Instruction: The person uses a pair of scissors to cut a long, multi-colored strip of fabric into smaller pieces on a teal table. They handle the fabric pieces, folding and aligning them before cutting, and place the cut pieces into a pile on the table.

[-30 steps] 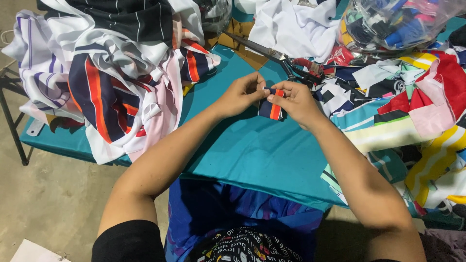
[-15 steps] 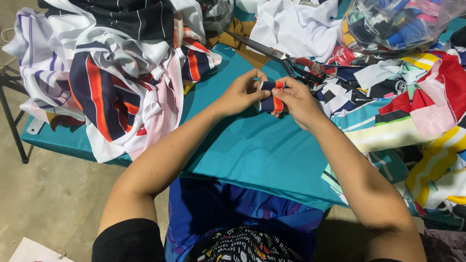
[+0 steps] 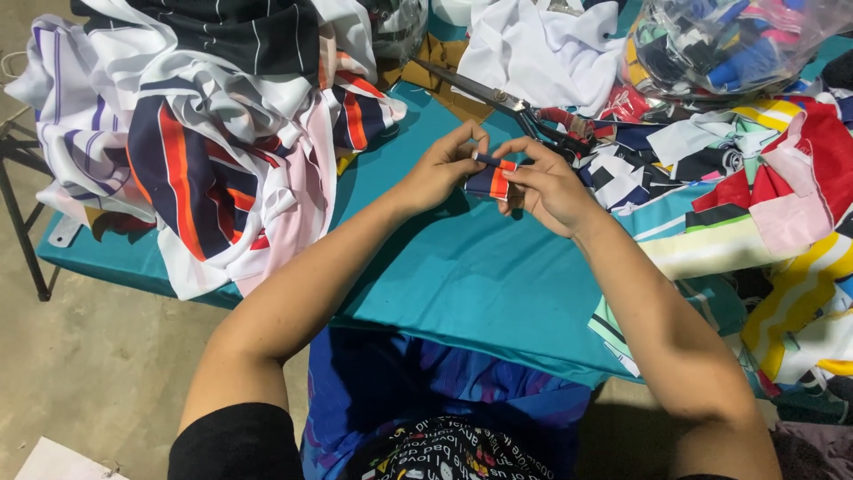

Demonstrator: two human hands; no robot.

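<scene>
My left hand (image 3: 444, 166) and my right hand (image 3: 551, 185) meet over the teal cloth-covered table (image 3: 462, 276). Together they pinch a small folded scrap of fabric (image 3: 491, 178), dark blue with an orange stripe. The left fingers hold its top left edge, and the right fingers wrap its right side. Large scissors (image 3: 511, 102) with red handles lie just beyond my hands.
A heap of striped navy, orange, white and pink fabric (image 3: 204, 133) fills the table's left end. White cloth (image 3: 542, 44) and a clear bag of coloured pieces (image 3: 720, 44) sit at the back. Mixed colourful fabric (image 3: 764, 196) covers the right side. Concrete floor (image 3: 98, 356) lies at left.
Both hands stay on the small scrap and have shifted it slightly between the fingers. The arms and the rest of the table look unchanged.
</scene>
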